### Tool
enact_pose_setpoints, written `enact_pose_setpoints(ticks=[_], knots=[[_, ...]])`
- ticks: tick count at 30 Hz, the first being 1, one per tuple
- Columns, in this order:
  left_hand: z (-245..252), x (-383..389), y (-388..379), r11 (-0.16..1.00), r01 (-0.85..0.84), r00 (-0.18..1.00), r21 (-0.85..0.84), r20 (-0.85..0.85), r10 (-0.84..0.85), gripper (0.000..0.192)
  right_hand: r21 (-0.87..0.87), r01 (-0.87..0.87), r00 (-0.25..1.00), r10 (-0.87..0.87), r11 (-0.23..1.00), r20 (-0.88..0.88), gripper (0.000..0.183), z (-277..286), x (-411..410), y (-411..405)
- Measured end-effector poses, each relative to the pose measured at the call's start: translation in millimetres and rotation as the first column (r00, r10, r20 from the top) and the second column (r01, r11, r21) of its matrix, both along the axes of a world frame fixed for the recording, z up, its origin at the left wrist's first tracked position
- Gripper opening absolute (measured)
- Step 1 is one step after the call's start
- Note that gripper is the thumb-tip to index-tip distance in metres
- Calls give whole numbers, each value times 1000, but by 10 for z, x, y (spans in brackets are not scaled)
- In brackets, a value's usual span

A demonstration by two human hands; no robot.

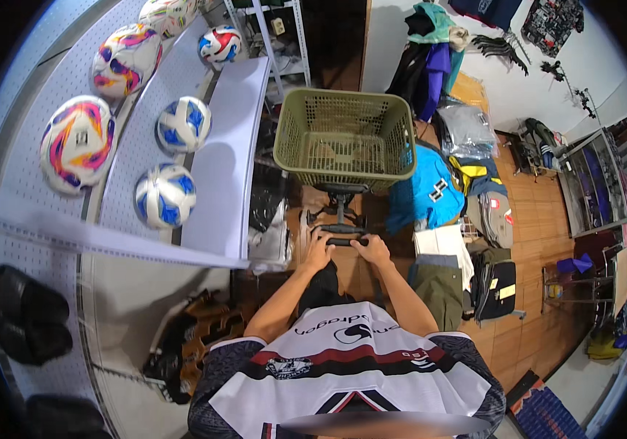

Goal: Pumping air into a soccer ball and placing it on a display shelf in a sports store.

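Note:
Both of my hands grip a dark handlebar [341,241] in front of my waist. My left hand [320,251] wraps its left end, and my right hand [373,251] its right end. From the bar a grey post [341,206] runs forward to an olive-green perforated plastic basket [344,174]. No goods show inside the basket. The base under the post is partly hidden. The post, bar and basket look like one push cart, though the joint between them is not clear.
White perforated metal shelves [220,214] stand close on the left with several balls, including a blue-and-white ball [165,196]. Black slides [28,313] sit lower down. On the right lie folded clothes, among them a blue garment [428,184] and olive trousers [439,296]. A glass display case [593,181] stands farther right.

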State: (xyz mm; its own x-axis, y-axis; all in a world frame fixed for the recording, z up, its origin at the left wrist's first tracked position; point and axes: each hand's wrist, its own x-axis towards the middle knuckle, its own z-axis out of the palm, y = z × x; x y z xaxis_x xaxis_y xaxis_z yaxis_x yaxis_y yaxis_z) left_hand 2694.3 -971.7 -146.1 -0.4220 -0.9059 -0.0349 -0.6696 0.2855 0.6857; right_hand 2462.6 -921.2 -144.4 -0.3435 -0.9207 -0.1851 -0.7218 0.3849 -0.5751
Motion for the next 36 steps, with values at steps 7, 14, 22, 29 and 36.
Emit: enact_pose_setpoints(ticks=[7,14,22,29,36], knots=[[110,143,1006,999,-11,988,40,157,5,41,245,-79,987,41,966,153,80,115,99,882],[57,459,2187,999,-13,992,44,126,8,41,215,-68,984,30,974,176,71,158,365,2053],[45,810,3634,999,-37,998,41,56,34,41,78,-9,991,-2,997,136,58,9,796,3499],[80,1174,5053,997,-69,997,46,42,67,44,78,-63,993,55,995,107,58,-89,1168,4869],[114,1591,6394,996,-25,996,85,82,18,48,221,-120,978,77,968,194,66,-12,1460,6213]])
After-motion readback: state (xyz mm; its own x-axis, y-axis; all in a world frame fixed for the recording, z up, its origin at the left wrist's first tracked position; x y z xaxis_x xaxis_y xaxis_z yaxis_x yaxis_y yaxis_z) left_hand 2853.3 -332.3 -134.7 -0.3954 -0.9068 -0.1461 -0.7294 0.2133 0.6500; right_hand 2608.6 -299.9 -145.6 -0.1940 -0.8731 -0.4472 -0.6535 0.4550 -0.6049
